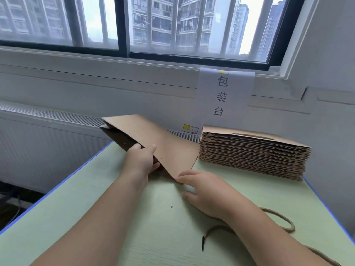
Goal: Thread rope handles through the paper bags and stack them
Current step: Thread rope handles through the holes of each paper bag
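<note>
Paper bag (153,139): flat, brown kraft, held at frame centre and tilted, its far end raised toward the upper left and its near corner down on the table (96,217). The mouth is seen slightly parted at the upper-left end. Two small punched holes are noted along the near edge.

Left hand (142,160): closed on the bag's near edge, thumb on the upper face, fingers tucked beneath or inside. The bag is gripped.

Right hand (207,192): nothing grasped; fingers are extended and relaxed, with the fingertips laid at the bag's near corner.

Rope handle (278,217): lies loose on the table at lower right, partly hidden by the right forearm; a dark tip is visible at lower centre. Whether this is one rope or several cannot be told.

Stack of bags (253,154): flat brown bags piled at centre right on the table, just beside the held bag. A loop-shaped mark is seen on the top bag.

Table: pale green top, blue edging.

Writing: a white paper sign (224,96) is fixed below the window (172,25) with yellow tape and reads 包装台, top to bottom. A small yellow label (190,129) is seen below the sign; its text is too small to read.
</note>
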Action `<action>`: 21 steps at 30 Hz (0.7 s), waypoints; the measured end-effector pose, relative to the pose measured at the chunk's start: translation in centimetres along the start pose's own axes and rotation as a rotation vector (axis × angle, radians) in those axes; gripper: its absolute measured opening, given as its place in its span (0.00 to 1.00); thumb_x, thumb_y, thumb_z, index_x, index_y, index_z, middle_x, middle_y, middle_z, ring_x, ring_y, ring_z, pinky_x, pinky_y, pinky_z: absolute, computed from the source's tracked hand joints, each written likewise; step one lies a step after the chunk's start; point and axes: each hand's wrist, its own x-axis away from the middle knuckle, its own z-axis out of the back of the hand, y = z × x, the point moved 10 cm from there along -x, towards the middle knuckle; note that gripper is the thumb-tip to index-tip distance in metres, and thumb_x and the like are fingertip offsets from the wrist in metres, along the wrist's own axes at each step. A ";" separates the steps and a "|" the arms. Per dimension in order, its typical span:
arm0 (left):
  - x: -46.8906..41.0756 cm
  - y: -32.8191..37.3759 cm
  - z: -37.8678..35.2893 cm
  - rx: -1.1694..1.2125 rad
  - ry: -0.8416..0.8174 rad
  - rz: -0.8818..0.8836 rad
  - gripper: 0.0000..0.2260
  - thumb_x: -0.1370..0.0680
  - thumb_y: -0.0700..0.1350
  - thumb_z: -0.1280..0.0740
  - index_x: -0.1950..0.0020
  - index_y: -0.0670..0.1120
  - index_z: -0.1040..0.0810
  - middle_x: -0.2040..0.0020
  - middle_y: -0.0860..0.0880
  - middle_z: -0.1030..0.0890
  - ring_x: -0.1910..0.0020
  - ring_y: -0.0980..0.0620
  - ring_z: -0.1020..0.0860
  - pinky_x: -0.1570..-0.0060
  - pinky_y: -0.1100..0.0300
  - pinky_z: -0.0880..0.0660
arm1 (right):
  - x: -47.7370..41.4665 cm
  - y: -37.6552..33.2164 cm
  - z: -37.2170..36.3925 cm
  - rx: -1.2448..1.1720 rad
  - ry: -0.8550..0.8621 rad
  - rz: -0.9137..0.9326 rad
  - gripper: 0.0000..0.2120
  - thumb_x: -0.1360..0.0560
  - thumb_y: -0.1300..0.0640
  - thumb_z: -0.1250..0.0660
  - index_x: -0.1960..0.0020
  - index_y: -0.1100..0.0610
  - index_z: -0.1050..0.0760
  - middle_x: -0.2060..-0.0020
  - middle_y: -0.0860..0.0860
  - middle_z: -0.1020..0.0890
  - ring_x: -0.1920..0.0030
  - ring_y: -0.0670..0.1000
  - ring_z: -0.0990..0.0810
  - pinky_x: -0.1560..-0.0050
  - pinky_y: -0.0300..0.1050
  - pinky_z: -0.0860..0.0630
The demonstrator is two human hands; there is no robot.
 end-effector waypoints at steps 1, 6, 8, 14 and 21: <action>0.1 0.4 0.2 -0.027 0.015 -0.039 0.06 0.18 0.38 0.35 0.52 0.47 0.23 0.52 0.47 0.17 0.54 0.49 0.19 0.61 0.57 0.21 | 0.0 -0.1 0.0 -0.011 0.005 0.009 0.22 0.18 0.51 0.38 0.25 0.45 0.30 0.27 0.35 0.30 0.29 0.42 0.30 0.31 0.37 0.35; 1.9 3.8 0.2 -0.191 0.022 -0.304 0.13 0.28 0.38 0.37 0.57 0.55 0.18 0.58 0.47 0.15 0.58 0.46 0.19 0.56 0.52 0.21 | 0.4 -0.7 0.0 -0.057 0.016 0.069 0.22 0.20 0.52 0.36 0.26 0.42 0.30 0.28 0.33 0.31 0.32 0.40 0.29 0.34 0.36 0.33; 3.2 5.3 -0.3 -0.237 0.018 -0.417 0.14 0.26 0.35 0.37 0.57 0.53 0.19 0.60 0.48 0.17 0.63 0.52 0.22 0.61 0.59 0.25 | 0.5 -0.7 0.3 -0.076 0.033 0.086 0.21 0.20 0.53 0.35 0.28 0.41 0.29 0.30 0.33 0.30 0.34 0.41 0.28 0.38 0.36 0.31; 6.4 8.1 -1.6 -0.386 0.013 -0.741 0.13 0.20 0.37 0.36 0.54 0.55 0.20 0.62 0.49 0.19 0.62 0.50 0.23 0.62 0.60 0.26 | 1.6 -0.4 0.9 -0.078 -0.062 0.034 0.17 0.21 0.48 0.34 0.33 0.41 0.25 0.39 0.36 0.23 0.41 0.40 0.25 0.44 0.38 0.30; 7.4 9.4 -1.6 -0.403 0.020 -0.915 0.08 0.20 0.46 0.38 0.52 0.45 0.21 0.62 0.43 0.22 0.61 0.43 0.25 0.61 0.48 0.26 | 5.6 -0.6 0.2 -0.029 -0.507 -0.074 0.16 0.31 0.46 0.22 0.45 0.42 0.22 0.58 0.29 0.25 0.68 0.35 0.25 0.68 0.36 0.29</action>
